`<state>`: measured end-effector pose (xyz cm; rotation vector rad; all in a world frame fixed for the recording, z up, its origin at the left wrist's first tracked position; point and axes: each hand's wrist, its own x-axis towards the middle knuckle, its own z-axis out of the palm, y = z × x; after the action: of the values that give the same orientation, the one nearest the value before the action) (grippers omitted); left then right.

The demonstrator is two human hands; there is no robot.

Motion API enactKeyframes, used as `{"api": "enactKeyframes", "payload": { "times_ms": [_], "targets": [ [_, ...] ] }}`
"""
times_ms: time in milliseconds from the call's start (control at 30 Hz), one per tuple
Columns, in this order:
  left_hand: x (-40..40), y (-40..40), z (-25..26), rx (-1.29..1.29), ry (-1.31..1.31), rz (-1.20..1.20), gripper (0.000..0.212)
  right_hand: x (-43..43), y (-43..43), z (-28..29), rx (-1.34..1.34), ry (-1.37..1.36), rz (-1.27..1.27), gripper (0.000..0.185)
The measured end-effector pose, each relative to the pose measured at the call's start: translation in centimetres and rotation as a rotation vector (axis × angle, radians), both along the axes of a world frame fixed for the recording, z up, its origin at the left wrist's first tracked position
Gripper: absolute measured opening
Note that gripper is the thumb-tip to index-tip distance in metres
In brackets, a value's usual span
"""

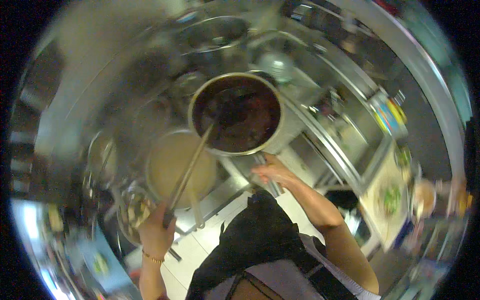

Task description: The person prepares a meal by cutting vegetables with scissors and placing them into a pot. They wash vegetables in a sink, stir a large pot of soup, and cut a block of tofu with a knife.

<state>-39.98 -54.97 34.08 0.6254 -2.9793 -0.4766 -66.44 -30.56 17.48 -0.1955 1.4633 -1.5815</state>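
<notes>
My right hand is closed around the metal handle of a large round pan, which holds a dark reddish-brown food or liquid; its exact contents are blurred. In my left hand are long metal tongs, their far tips at the pan's near left edge. Below and left of the pan stands a wide pot of pale, cream-coloured liquid, partly under the tongs. A light-coloured utensil handle sticks out over that pot's near rim.
A bowl of cut pieces is beside my left hand. Further left lies a blue board with something green. Behind the pan is a large dark wok or pan. At right, a pale board bears chopped greens. Steel counter edges run alongside.
</notes>
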Motion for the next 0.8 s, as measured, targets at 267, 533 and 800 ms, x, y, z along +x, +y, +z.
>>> {"api": "enactKeyframes", "payload": {
  "times_ms": [267, 533, 800],
  "targets": [
    [4.2, 4.2, 0.0, -0.499, 0.192, -0.602, 0.052, 17.3, 14.9, 5.8, 0.068, 0.036, -0.385, 0.069],
    [1.6, 26.6, 4.3, -0.190, 0.154, -1.073, 0.053, 34.8, 34.5, -4.5, 0.054, 0.103, -0.952, 0.036],
    [4.8, 58.6, -3.1, 0.122, 0.084, -1.175, 0.060, 51.8, 63.0, 2.4, 0.278, 0.125, -1.284, 0.048]
  ]
}}
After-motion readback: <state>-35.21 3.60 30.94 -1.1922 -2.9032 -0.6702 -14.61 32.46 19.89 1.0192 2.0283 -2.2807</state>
